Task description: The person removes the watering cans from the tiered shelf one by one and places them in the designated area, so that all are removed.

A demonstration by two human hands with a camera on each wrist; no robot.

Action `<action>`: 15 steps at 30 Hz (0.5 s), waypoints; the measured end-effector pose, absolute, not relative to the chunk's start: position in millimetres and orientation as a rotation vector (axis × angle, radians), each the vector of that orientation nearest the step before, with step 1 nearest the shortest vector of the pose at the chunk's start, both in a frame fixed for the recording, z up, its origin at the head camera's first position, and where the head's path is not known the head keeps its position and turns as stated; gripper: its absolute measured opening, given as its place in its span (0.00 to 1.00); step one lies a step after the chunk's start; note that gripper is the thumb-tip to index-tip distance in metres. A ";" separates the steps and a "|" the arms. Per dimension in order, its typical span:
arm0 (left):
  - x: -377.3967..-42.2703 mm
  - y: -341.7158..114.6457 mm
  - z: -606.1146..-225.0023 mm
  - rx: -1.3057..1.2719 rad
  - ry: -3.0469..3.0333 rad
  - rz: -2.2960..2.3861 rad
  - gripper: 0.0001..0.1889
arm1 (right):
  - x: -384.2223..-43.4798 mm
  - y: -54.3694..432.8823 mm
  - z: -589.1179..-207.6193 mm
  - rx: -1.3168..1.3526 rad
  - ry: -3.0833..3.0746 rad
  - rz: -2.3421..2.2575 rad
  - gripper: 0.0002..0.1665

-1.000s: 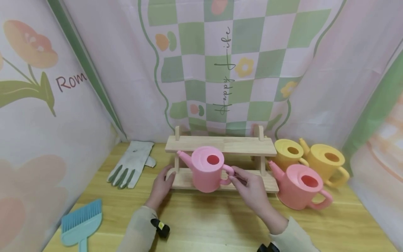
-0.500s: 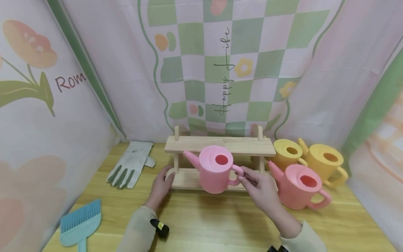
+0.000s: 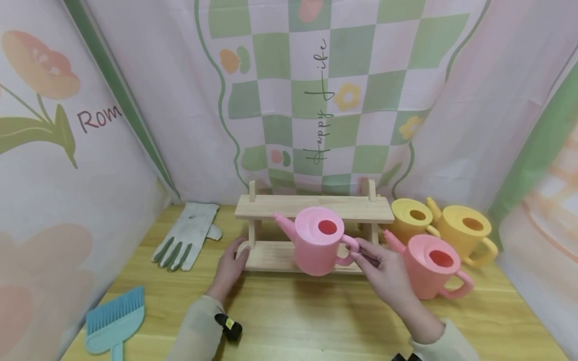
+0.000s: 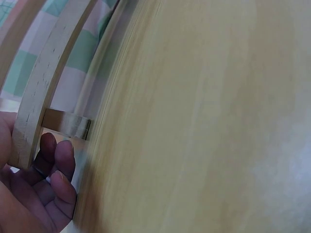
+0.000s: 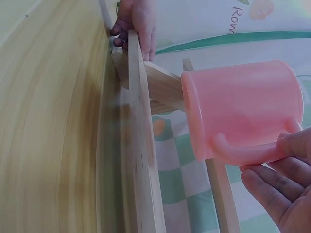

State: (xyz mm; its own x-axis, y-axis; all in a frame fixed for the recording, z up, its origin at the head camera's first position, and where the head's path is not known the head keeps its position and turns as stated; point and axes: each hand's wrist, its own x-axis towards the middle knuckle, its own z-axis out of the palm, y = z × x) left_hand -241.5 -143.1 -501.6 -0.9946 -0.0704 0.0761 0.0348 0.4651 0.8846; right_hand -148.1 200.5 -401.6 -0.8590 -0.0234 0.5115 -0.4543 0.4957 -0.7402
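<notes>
A pink watering can [image 3: 311,250] hangs upright in front of the two-tier wooden shelf [image 3: 280,206], its spout pointing left. My right hand [image 3: 386,273] pinches its handle between thumb and fingers. In the right wrist view, a gap separates the can's base from the lower board [image 5: 141,126]. At the left end of that board, my left hand [image 3: 229,265] holds on. The left wrist view has the fingers [image 4: 60,184] curled beneath the board [image 4: 41,87], with the thumb side against its other face.
Right of the shelf stand a second pink watering can [image 3: 431,268] and two yellow ones, a nearer-shelf can [image 3: 406,228] and an outer can [image 3: 465,235]. A work glove [image 3: 189,235] lies on the left, with a light-blue brush [image 3: 115,321] in front. Patterned curtains enclose the table.
My right hand has carried the pink watering can to the right along the front of the shelf. The left hand has kept its place on the lower board.
</notes>
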 end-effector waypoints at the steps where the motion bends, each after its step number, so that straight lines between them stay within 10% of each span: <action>1: -241.2 -142.9 -501.2 0.038 -2.600 -1.578 0.22 | -148.6 201.8 -402.1 0.403 -2.300 1.332 0.16; 15: -241.9 -143.1 -500.4 0.042 -2.625 -1.561 0.23 | -143.7 212.9 -398.8 0.382 -2.286 1.362 0.17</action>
State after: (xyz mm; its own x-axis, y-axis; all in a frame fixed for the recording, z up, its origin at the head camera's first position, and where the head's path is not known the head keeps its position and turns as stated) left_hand -241.9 -143.1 -500.4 -0.9958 -0.0681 0.0609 0.0209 0.4784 0.8779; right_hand -143.7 212.9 -398.8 -0.8608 -0.0074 0.5090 -0.4511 0.4742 -0.7561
